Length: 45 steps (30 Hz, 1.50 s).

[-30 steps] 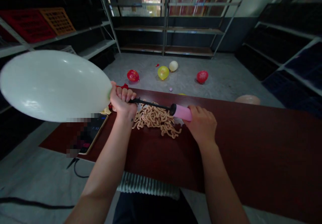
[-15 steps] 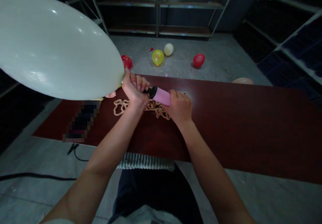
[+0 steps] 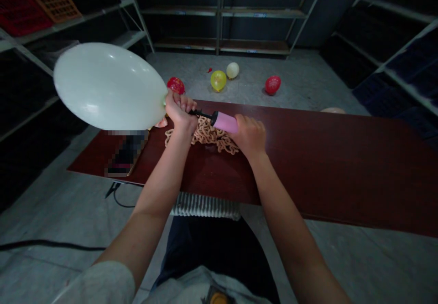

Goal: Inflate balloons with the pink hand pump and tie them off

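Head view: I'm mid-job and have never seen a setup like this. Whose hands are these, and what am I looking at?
No machine here: these are a person's own bare hands, seen from a camera worn on their head, looking forward and down. The left hand closes around the black end of a pink hand pump, at the neck of a large white balloon; the fingers hide the join. The right hand grips the pump's pink barrel. On the dark red table lie curly tan strands and a blurred-out, phone-like device. Smaller balloons lie on the floor beyond.

Grey sleeve (image 3: pixel 106 281) — trousers (image 3: pixel 219 242) perhaps navy
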Available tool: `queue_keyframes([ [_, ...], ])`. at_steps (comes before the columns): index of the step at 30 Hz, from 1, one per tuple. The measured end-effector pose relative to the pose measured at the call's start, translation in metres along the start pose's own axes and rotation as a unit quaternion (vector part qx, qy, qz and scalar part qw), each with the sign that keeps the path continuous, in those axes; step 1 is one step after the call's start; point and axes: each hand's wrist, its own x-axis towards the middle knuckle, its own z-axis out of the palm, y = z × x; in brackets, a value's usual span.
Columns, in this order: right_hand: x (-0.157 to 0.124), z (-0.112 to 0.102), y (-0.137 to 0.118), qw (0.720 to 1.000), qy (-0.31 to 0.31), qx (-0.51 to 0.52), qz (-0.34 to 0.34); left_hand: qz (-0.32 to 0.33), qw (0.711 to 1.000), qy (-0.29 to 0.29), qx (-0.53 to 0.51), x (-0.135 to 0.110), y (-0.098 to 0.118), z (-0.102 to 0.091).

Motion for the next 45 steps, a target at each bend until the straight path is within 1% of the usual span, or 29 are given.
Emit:
queue_keyframes([
  [2,0.000,-0.001,0.007,1.000,0.003,-0.007,0.003,0.006,1.000,0.012,0.005,0.005,0.007,-0.001],
  [4,0.000,-0.003,0.014,1.000,0.006,-0.015,0.009,0.004,0.999,0.037,0.017,0.009,0.016,-0.002],
  [7,-0.001,-0.006,0.023,0.999,0.021,-0.031,0.032,0.015,0.997,0.066,0.022,0.012,0.030,-0.001],
  [9,-0.002,-0.008,0.027,0.997,0.038,-0.039,0.051,0.028,0.998,0.060,0.003,0.011,0.038,0.000],
  [12,-0.002,-0.009,0.031,0.995,0.060,-0.043,0.065,0.047,0.998,0.024,-0.028,0.008,0.048,0.000],
  [16,-0.002,-0.010,0.030,0.996,0.057,-0.037,0.061,0.077,0.997,0.016,0.000,0.008,0.053,0.000],
  [21,-0.005,-0.015,0.027,0.996,0.032,-0.034,0.071,0.081,0.996,0.015,0.015,0.006,0.048,0.002],
  [25,-0.007,-0.019,0.014,0.998,0.022,-0.019,0.064,0.068,0.998,-0.001,0.007,-0.002,0.040,0.007],
  [27,-0.007,-0.021,0.004,0.998,0.010,-0.010,0.056,0.054,0.998,-0.003,0.016,-0.008,0.032,0.009],
  [31,-0.008,-0.022,-0.016,0.999,-0.011,0.000,0.045,0.025,0.998,0.017,0.059,-0.023,0.011,0.014],
  [35,-0.009,-0.020,-0.024,0.999,-0.019,0.005,0.043,-0.011,0.999,-0.023,0.045,-0.032,-0.002,0.016],
  [37,-0.009,-0.019,-0.024,0.999,-0.019,0.004,0.044,-0.013,0.999,-0.027,0.035,-0.030,-0.004,0.014],
  [41,-0.006,-0.017,-0.024,0.999,-0.030,-0.010,0.040,-0.021,0.999,-0.022,0.039,-0.018,-0.002,0.007],
  [45,-0.003,-0.010,-0.025,0.999,-0.019,-0.002,0.040,-0.016,0.998,-0.034,0.045,-0.009,-0.002,0.002],
])
